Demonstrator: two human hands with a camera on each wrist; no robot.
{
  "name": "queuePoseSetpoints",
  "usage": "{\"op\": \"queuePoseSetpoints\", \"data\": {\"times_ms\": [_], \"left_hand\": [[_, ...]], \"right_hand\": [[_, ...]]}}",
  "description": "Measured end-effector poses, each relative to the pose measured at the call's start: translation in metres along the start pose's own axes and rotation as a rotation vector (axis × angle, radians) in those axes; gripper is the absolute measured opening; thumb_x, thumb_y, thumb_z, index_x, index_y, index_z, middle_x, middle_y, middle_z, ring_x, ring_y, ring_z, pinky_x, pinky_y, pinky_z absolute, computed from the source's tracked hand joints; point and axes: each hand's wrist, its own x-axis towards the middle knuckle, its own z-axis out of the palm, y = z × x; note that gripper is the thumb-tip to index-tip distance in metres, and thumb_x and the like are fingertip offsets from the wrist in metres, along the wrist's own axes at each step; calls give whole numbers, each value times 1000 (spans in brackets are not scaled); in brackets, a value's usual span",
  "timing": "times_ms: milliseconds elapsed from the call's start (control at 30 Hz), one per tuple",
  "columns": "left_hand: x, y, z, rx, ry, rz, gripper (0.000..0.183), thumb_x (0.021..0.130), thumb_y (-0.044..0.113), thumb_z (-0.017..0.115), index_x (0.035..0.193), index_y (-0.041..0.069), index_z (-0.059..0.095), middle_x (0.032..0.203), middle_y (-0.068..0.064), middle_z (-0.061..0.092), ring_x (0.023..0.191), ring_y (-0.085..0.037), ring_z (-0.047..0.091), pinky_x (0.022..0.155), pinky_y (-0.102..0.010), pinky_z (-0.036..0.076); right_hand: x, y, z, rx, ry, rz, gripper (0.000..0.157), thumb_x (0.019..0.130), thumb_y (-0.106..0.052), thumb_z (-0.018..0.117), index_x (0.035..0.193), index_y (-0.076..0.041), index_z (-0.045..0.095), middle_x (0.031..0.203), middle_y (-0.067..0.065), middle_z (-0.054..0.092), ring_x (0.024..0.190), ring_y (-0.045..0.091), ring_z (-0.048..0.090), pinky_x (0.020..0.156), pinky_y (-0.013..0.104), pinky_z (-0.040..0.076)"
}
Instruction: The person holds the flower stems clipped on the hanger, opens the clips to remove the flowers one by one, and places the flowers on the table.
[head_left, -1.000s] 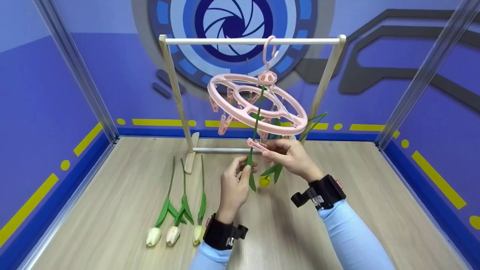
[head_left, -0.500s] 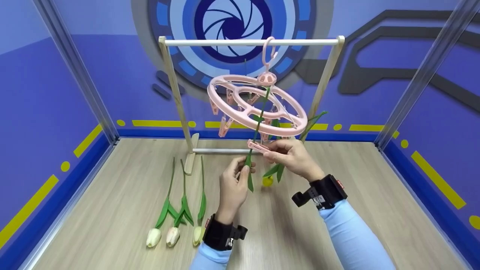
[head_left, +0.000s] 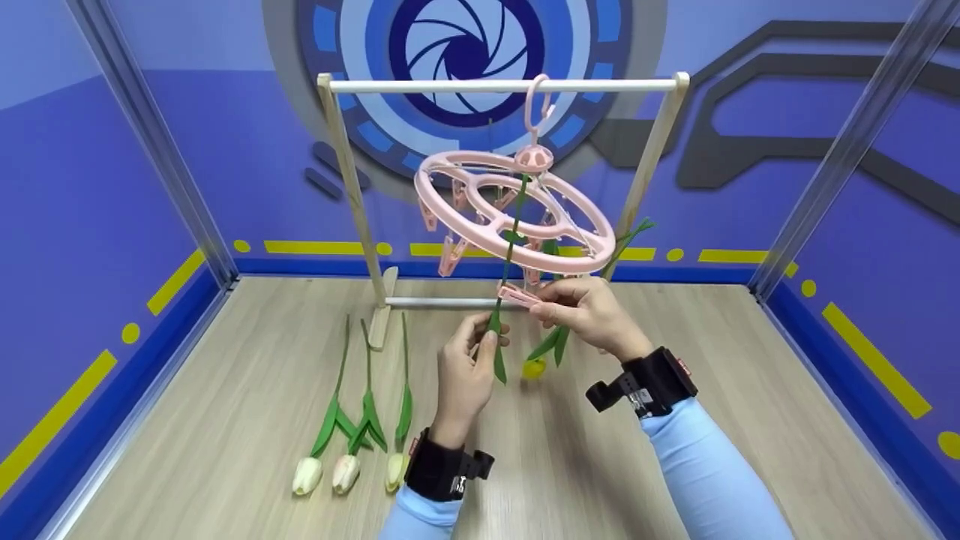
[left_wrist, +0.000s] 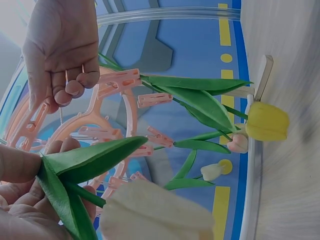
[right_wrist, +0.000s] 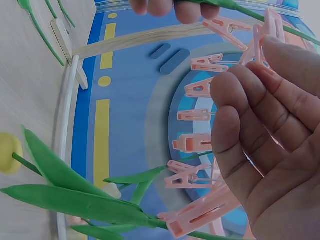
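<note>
My left hand (head_left: 465,367) pinches an artificial tulip by its leaves (left_wrist: 95,155) and stem, with the cream bloom (left_wrist: 157,212) pointing down. Its green stem (head_left: 514,232) rises in front of a round pink clip hanger (head_left: 480,235). With thumb and fingers, my right hand (head_left: 596,315) pinches a pink clothespin (head_left: 517,295) at the hanger's near side; the clothespin's tip meets the stem. A yellow tulip (left_wrist: 267,121) hangs bloom down from another clothespin (left_wrist: 120,82), beside the right hand. Farther back hang a pinkish tulip (left_wrist: 238,143) and a white one (left_wrist: 211,172).
The hanger hooks over the white bar (head_left: 450,86) of a wooden rack (head_left: 349,172). More clothespins (head_left: 451,255) dangle from it. On the table's left lie a white tulip (head_left: 307,476), a pinkish tulip (head_left: 346,474) and a pale yellow tulip (head_left: 397,471). Purple-blue walls (head_left: 90,187) enclose the table.
The stem's upper end swung right, then back left. Both hands keep their grips, with the pinched clothespin shifted very slightly right and down. The hanging yellow tulip sways a little.
</note>
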Motion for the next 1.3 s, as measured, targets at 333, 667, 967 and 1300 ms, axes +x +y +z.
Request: {"op": "queuePoseSetpoints", "data": {"times_ms": [333, 667, 967, 1300], "left_hand": [[0, 0, -1, -2, 9, 3, 24, 102, -5, 56, 123, -2, 66, 103, -15, 75, 89, -27, 73, 84, -37, 59], [2, -1, -1, 0, 24, 19, 21, 101, -6, 56, 119, -1, 67, 101, -15, 75, 87, -26, 73, 85, -38, 59], [1, -1, -3, -4, 21, -14, 24, 101, -6, 56, 122, -2, 67, 102, -15, 76, 88, -28, 74, 84, -38, 59], [2, -2, -5, 3, 26, -20, 22, 101, -7, 57, 119, -1, 67, 101, -12, 76, 88, -27, 74, 85, -38, 59]], "right_hand": [[0, 0, 0, -16, 2, -9, 10, 93, -3, 74, 96, 6, 77, 80, 18, 70, 67, 10, 61, 63, 22, 51], [0, 0, -1, -18, 4, -6, 10, 94, -2, 74, 98, 7, 77, 83, 19, 71, 68, 8, 63, 64, 22, 53], [-1, 0, -2, -26, 15, -1, 10, 93, -2, 75, 96, 6, 77, 81, 19, 72, 68, 13, 65, 63, 21, 53], [-2, -2, -2, -45, 32, 3, 10, 93, -4, 75, 98, 5, 78, 86, 17, 73, 68, 8, 63, 63, 20, 52]]}}
